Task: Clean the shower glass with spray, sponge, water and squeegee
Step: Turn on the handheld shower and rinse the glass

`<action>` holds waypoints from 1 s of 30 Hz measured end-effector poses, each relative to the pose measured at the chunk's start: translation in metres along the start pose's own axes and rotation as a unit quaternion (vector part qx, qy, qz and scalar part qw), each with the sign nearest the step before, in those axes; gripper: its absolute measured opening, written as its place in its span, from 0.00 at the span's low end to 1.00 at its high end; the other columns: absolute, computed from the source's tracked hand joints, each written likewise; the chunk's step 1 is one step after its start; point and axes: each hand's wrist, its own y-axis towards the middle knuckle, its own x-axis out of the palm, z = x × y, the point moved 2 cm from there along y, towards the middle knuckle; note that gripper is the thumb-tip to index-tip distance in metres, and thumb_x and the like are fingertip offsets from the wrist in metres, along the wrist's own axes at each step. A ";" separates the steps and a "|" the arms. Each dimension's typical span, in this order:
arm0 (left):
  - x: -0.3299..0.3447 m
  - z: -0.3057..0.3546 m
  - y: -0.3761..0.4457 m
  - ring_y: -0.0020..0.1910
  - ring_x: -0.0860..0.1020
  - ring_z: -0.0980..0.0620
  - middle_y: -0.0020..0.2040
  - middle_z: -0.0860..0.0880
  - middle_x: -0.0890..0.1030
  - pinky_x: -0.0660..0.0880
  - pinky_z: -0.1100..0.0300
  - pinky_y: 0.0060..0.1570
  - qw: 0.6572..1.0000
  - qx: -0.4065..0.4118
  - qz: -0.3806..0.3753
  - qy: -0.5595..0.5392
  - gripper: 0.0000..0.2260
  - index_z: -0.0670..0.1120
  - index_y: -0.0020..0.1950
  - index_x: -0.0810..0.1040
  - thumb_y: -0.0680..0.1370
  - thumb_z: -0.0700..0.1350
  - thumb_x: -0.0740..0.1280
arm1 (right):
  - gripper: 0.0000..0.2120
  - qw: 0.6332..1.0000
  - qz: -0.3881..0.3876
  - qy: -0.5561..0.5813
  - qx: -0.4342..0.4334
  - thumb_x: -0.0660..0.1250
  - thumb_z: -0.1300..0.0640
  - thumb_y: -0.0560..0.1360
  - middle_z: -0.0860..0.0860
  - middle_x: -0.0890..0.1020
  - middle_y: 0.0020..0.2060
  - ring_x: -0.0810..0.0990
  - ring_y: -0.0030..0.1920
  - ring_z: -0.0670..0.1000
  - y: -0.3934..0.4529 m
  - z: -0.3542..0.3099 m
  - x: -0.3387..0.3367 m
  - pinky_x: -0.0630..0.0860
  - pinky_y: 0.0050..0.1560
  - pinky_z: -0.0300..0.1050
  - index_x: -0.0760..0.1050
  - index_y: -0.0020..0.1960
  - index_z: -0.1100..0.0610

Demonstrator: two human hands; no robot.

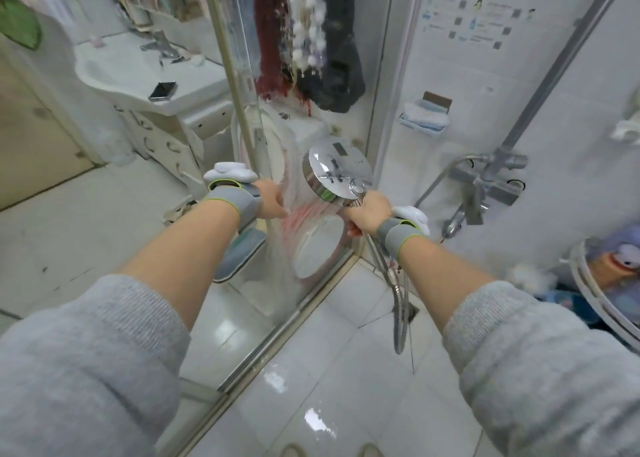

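Glass (298,117) stands straight ahead of me, a panel between the shower floor and the room with the sink (138,86), and water streams down it. I judge this is the rinse step. My right hand (367,210) grips the handle of the shower head (337,172), its face turned toward the glass and spraying the lower part. My left hand (272,200) reaches to the panel's edge by the metal frame (239,110); its fingers are hidden behind the wet glass, so I cannot tell whether they grip or lie flat. The hose (398,290) hangs down to the tiles. Next I should sweep the spray across whatever is unrinsed, then fetch the squeegee, which I cannot see from here.
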 end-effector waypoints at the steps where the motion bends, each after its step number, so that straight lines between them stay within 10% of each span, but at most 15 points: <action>1: 0.002 -0.001 -0.001 0.55 0.78 0.45 0.56 0.48 0.80 0.75 0.53 0.58 1.000 -0.001 0.003 -0.001 0.16 0.48 0.59 0.81 0.77 0.55 0.64 | 0.10 1.000 0.000 0.017 -0.004 0.67 0.62 0.73 0.61 0.80 0.29 0.79 0.23 0.54 0.000 -0.003 -0.001 0.82 0.31 0.49 0.75 0.34 0.63; 10: 0.021 -0.060 -0.046 0.53 0.79 0.46 0.53 0.50 0.81 0.76 0.54 0.57 0.996 -0.080 0.007 -0.027 0.14 0.48 0.55 0.82 0.76 0.55 0.66 | 0.15 0.996 0.008 -0.039 -0.074 0.65 0.51 0.63 0.60 0.82 0.33 0.83 0.37 0.59 -0.004 -0.065 0.034 0.81 0.42 0.51 0.78 0.37 0.64; 17: 0.030 -0.078 -0.107 0.50 0.77 0.47 0.52 0.49 0.81 0.75 0.55 0.55 0.979 -0.189 0.033 -0.072 0.15 0.47 0.57 0.81 0.78 0.54 0.64 | 0.13 0.981 -0.056 -0.103 -0.157 0.63 0.65 0.73 0.52 0.73 0.20 0.72 0.20 0.48 -0.017 -0.096 0.041 0.65 0.16 0.31 0.69 0.30 0.61; 25: 0.081 -0.095 -0.228 0.56 0.78 0.45 0.57 0.49 0.81 0.74 0.52 0.60 0.940 -0.323 0.009 -0.107 0.17 0.49 0.60 0.81 0.78 0.56 0.64 | 0.08 0.942 -0.188 -0.094 -0.261 0.63 0.65 0.71 0.60 0.80 0.28 0.82 0.28 0.59 -0.076 -0.123 0.099 0.82 0.33 0.55 0.73 0.32 0.64; 30: 0.091 -0.107 -0.283 0.56 0.78 0.44 0.57 0.46 0.81 0.74 0.57 0.56 0.919 -0.372 0.026 -0.128 0.16 0.45 0.60 0.81 0.78 0.53 0.65 | 0.11 0.910 -0.229 -0.127 -0.322 0.62 0.63 0.70 0.51 0.78 0.21 0.78 0.21 0.45 -0.128 -0.136 0.138 0.75 0.24 0.36 0.71 0.29 0.58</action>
